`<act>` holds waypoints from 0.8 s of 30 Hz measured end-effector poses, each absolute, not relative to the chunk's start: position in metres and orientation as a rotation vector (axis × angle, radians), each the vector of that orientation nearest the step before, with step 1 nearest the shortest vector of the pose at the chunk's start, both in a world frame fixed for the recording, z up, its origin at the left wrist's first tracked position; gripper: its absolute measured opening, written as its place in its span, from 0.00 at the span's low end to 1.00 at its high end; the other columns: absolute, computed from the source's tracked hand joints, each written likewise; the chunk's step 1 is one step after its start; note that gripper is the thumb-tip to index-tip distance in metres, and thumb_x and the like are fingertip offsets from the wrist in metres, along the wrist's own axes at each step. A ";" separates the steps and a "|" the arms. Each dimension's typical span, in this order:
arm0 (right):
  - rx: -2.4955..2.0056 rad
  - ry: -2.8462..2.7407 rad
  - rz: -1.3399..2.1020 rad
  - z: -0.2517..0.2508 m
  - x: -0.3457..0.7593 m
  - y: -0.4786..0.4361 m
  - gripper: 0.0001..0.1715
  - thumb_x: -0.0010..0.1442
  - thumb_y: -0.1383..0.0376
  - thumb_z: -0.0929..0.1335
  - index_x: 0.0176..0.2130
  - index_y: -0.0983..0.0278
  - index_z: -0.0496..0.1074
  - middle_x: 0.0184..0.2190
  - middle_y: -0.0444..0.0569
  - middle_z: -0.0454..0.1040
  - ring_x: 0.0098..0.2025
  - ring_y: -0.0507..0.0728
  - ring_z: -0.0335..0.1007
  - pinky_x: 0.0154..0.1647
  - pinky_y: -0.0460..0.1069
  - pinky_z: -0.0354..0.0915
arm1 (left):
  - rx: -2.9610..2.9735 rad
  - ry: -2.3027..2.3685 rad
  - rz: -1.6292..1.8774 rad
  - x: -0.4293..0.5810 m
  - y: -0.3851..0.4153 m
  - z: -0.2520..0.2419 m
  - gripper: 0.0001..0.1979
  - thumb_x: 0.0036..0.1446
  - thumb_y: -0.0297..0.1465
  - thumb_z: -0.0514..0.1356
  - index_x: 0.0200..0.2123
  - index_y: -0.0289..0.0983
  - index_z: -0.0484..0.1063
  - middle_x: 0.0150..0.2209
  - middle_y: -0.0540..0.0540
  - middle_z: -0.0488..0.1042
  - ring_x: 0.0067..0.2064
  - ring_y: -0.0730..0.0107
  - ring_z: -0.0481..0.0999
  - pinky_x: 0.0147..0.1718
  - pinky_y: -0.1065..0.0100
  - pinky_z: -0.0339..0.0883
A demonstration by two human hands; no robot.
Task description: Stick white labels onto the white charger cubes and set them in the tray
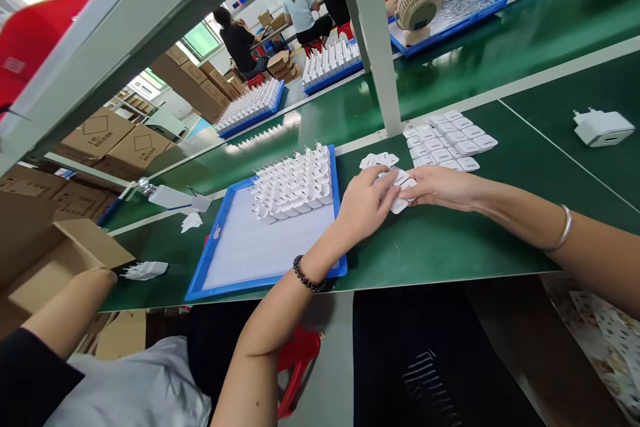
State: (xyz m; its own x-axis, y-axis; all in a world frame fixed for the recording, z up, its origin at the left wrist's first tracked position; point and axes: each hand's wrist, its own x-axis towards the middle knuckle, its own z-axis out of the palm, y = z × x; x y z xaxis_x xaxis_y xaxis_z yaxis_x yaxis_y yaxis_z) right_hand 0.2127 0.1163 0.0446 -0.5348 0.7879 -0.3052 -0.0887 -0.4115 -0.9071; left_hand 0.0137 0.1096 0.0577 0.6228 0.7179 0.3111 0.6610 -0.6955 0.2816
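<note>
Over the green bench, my left hand (367, 203) and my right hand (437, 187) meet around a small group of white labelled pieces (400, 192). The fingers of both are bent onto these pieces. Just behind my hands lies a short row of similar white pieces (379, 159). Rows of white labelled pieces (447, 140) spread over the bench behind my right hand. To the left, a blue-rimmed tray (220, 235) holds rows of white plug adapters (295, 183) with their pins up. My left forearm passes over the tray's front right corner.
A single white adapter (604, 128) lies at the far right. A metal post (373, 40) rises behind the hands. Across the bench stand more adapter trays (250, 107) and a fan (419, 5) by a person in orange. A co-worker's arm (75, 307) is at the left, near cardboard boxes.
</note>
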 end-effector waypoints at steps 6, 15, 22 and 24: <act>-0.975 -1.296 1.849 0.043 0.213 0.114 0.20 0.42 0.57 0.83 0.31 0.67 0.82 0.30 0.48 0.79 0.33 0.52 0.70 0.42 0.51 0.66 | 2.285 1.017 0.600 0.014 0.107 0.066 0.17 0.73 0.38 0.54 0.50 0.39 0.80 0.45 0.44 0.83 0.48 0.61 0.80 0.50 0.62 0.73; -0.905 -1.356 1.753 0.047 0.211 0.111 0.20 0.46 0.52 0.81 0.30 0.65 0.83 0.27 0.47 0.77 0.30 0.52 0.67 0.35 0.50 0.63 | 2.163 1.082 0.790 0.014 0.114 0.066 0.20 0.73 0.42 0.53 0.38 0.37 0.79 0.40 0.44 0.75 0.44 0.65 0.75 0.49 0.64 0.70; -0.867 -1.392 1.772 0.046 0.209 0.110 0.21 0.45 0.52 0.81 0.35 0.64 0.85 0.35 0.50 0.82 0.36 0.55 0.72 0.39 0.51 0.66 | 1.817 1.125 0.799 0.016 0.119 0.061 0.20 0.72 0.42 0.53 0.30 0.37 0.67 0.28 0.50 0.68 0.31 0.71 0.67 0.33 0.68 0.65; -0.852 -1.357 1.791 0.045 0.208 0.110 0.20 0.45 0.53 0.82 0.35 0.64 0.85 0.35 0.50 0.82 0.37 0.55 0.74 0.40 0.51 0.68 | 1.819 1.175 0.834 0.018 0.116 0.061 0.16 0.72 0.38 0.52 0.32 0.38 0.67 0.30 0.50 0.70 0.32 0.71 0.68 0.33 0.69 0.65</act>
State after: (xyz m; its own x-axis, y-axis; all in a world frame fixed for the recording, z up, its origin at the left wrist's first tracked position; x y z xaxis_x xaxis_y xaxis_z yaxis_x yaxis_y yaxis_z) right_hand 0.2079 0.1099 0.0448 -0.5211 0.8497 -0.0797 -0.1533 -0.1851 -0.9707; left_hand 0.0185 0.1163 0.0610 0.3514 0.9305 0.1031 0.4041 -0.2501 0.8798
